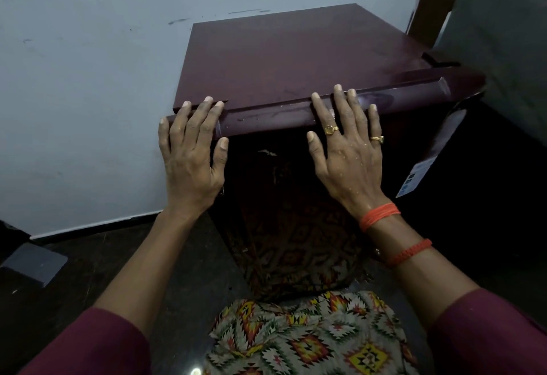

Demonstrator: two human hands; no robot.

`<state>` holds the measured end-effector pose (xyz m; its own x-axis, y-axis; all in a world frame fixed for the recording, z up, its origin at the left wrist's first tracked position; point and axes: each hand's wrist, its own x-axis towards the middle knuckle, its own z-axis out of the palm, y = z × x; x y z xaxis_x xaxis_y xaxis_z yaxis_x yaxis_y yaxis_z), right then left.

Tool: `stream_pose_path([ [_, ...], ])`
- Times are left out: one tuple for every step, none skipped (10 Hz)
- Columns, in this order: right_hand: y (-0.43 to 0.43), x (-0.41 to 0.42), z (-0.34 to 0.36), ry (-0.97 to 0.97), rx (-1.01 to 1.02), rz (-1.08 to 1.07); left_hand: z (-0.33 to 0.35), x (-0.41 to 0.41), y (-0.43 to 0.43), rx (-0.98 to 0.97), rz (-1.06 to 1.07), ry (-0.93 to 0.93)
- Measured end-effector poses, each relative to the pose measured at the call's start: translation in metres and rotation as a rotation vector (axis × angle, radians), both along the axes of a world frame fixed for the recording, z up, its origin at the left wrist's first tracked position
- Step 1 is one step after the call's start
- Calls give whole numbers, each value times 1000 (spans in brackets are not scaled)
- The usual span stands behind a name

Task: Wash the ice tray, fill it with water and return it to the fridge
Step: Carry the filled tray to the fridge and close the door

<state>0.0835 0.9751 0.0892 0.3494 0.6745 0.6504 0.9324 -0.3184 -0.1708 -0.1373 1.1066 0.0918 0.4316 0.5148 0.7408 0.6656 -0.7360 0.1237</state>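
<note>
While the left hand (189,158) and right hand (347,152) rest flat, holding nothing, on the glossy maroon metal fridge door's (266,115) top edge, no ice tray shows; damp-looking fingers (342,105) could slip or be pinched at the seam.

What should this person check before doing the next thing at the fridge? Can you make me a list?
1. Left hand placed on the fridge door: ok, its fingers lie straight over the left end of the top edge.
2. Right hand placed: ok, it lies flat on the same edge, further right.
3. Door shut: cannot tell. Its top edge sits level with the fridge top, but the seal is hidden.
4. Ice tray in sight: not ok, none shows.
5. Hands dry: cannot tell. Pale specks dot the right hand.
</note>
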Motion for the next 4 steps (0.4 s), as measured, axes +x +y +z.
stream_pose_path([
  [-10,7,-1,49,-18,-30,1,1,-3,-14,22,5],
  [-25,12,-4,122,-16,-21,-1,5,-10,-52,46,-9],
  [-46,16,-8,181,-10,-18,-2,12,-25,-102,58,-55],
  [-73,16,-18,239,-14,-41,-11,19,-52,-144,80,-97],
])
